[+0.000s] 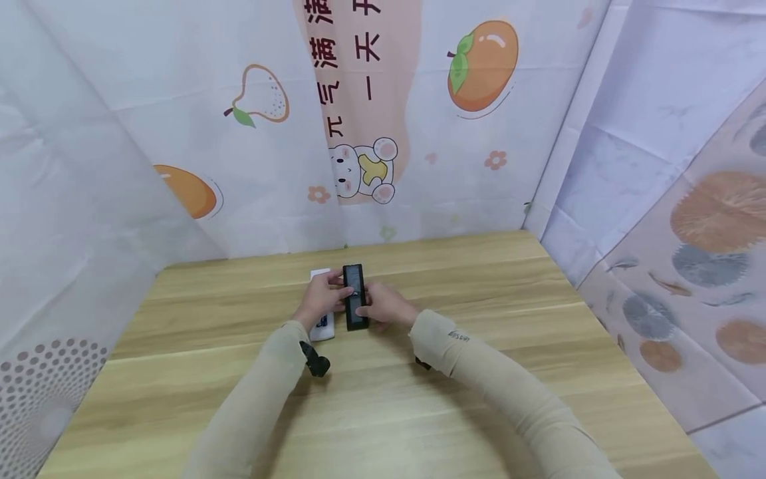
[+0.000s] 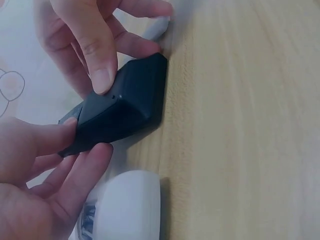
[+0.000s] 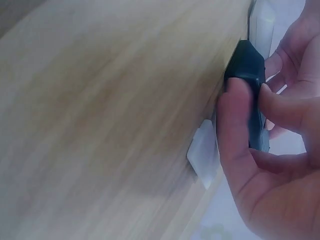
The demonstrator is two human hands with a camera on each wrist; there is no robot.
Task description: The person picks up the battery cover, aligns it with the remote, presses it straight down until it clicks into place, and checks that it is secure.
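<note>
A black oblong case (image 1: 355,297) with a greyish top panel is held between both hands, close above the wooden table. My left hand (image 1: 320,299) grips its left side, thumb on top, in the head view. From the right, my right hand (image 1: 387,305) grips it with the thumb on its upper face; the left wrist view shows this thumb pressing near the case's sloped end. A white oblong object (image 1: 324,328) with dark blue print lies under and beside the left hand, partly hidden. Beneath the right hand sits a small whitish piece (image 3: 204,152), its kind unclear.
The wood-grain table (image 1: 239,379) ends at a printed cloth backdrop (image 1: 269,159) behind the hands. Another patterned cloth (image 1: 670,266) hangs along the right side. Black wrist mounts (image 1: 316,360) stick out below the sleeves.
</note>
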